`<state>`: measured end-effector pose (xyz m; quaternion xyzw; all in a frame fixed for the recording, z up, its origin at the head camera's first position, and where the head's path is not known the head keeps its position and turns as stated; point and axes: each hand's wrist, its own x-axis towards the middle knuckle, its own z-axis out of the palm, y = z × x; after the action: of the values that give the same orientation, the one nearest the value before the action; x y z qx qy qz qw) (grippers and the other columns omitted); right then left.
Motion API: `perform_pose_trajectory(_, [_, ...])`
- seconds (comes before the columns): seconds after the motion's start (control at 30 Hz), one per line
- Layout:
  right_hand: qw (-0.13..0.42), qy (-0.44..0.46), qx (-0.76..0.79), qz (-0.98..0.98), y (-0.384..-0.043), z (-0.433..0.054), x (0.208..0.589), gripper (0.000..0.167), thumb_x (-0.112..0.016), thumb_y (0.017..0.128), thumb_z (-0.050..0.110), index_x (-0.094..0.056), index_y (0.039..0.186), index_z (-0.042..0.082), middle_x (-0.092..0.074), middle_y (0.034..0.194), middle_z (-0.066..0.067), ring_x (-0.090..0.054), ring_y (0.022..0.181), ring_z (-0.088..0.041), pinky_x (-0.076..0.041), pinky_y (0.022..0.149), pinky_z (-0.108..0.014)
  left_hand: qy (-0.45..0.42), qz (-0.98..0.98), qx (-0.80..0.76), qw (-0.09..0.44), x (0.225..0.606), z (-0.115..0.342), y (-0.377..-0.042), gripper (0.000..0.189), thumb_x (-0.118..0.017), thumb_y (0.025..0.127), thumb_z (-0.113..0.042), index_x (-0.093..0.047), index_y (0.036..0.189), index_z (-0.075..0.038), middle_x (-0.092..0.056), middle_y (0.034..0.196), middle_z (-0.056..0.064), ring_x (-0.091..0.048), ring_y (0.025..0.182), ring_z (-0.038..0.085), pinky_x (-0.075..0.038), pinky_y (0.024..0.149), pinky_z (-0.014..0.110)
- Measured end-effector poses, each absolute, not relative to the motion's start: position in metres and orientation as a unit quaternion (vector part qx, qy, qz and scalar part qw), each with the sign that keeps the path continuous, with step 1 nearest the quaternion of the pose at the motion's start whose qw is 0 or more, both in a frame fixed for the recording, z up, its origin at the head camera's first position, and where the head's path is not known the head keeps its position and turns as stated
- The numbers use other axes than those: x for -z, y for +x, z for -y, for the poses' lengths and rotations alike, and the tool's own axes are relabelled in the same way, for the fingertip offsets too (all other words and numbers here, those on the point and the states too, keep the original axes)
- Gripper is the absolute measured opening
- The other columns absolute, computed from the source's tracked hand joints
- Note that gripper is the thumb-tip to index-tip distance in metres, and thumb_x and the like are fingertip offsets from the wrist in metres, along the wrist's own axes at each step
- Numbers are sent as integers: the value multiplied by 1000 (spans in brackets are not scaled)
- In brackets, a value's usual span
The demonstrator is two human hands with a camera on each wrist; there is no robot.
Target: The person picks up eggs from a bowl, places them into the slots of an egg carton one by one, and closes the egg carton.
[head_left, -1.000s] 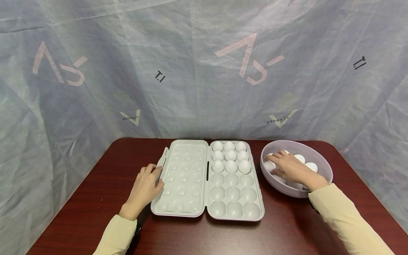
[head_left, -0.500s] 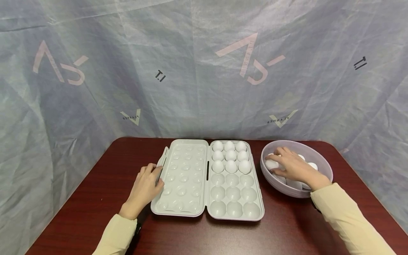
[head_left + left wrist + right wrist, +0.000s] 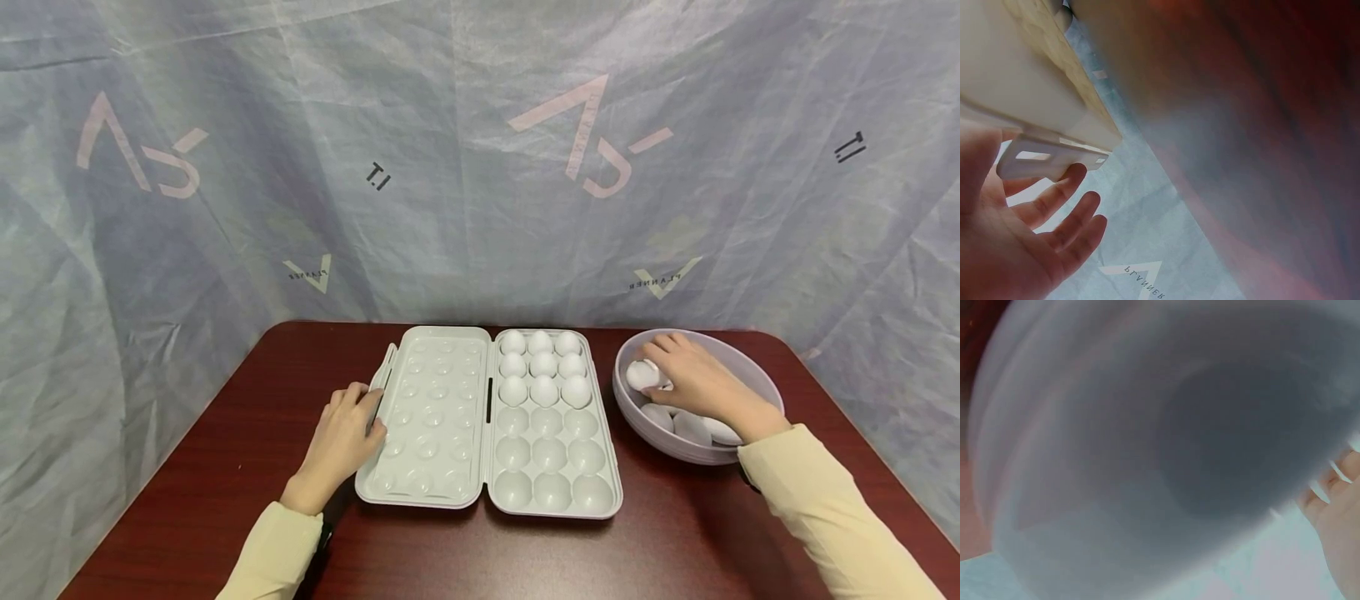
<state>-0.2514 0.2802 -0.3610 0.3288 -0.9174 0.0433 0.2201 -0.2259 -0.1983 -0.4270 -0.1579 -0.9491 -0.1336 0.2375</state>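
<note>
At the right, my right hand point(image 3: 697, 379) pinches a white egg point(image 3: 642, 375) between fingers and thumb, just above other eggs point(image 3: 692, 427) in a pale lilac bowl point(image 3: 738, 367). In the right wrist view the bowl's blurred wall point(image 3: 1116, 437) fills most of the frame, and only part of that hand point(image 3: 1341, 512) shows. An opened grey egg box point(image 3: 551, 454) lies in the middle, its far three rows holding eggs and its near rows bare. My left hand point(image 3: 341, 437) grips the left edge of its lid point(image 3: 431, 417), by the latch flap point(image 3: 1041, 159).
All of this stands on a dark red wooden table point(image 3: 450, 558). A grey printed cloth point(image 3: 465, 167) hangs behind the table's far edge. The bowl sits a short gap to the right of the egg box.
My right hand has closed on an egg at the bowl's left side and lifted it slightly, moving a little to the right. The left hand and the egg box stay put.
</note>
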Motion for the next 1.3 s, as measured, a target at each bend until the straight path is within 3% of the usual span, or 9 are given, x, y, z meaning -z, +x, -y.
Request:
perform_pose_trajectory(0.5, [233, 381, -46, 894, -249, -253, 343, 39, -76, 61, 15, -64, 97, 9, -56, 91, -2, -48, 88, -21, -40, 73, -37, -160, 947, 133, 244, 427, 198, -226, 36, -59, 75, -11, -63, 110, -1, -55, 107, 16, -50, 96, 38, -40, 72, 45])
perform_pose_trajectory(1.3, [201, 471, 0, 859, -249, -182, 359, 43, -77, 63, 21, -61, 103, 11, -54, 95, -3, -48, 92, -22, -42, 72, -34, -160, 948, 135, 240, 427, 198, -226, 35, -58, 76, -11, -63, 110, -2, -54, 107, 15, -49, 95, 38, -40, 73, 47])
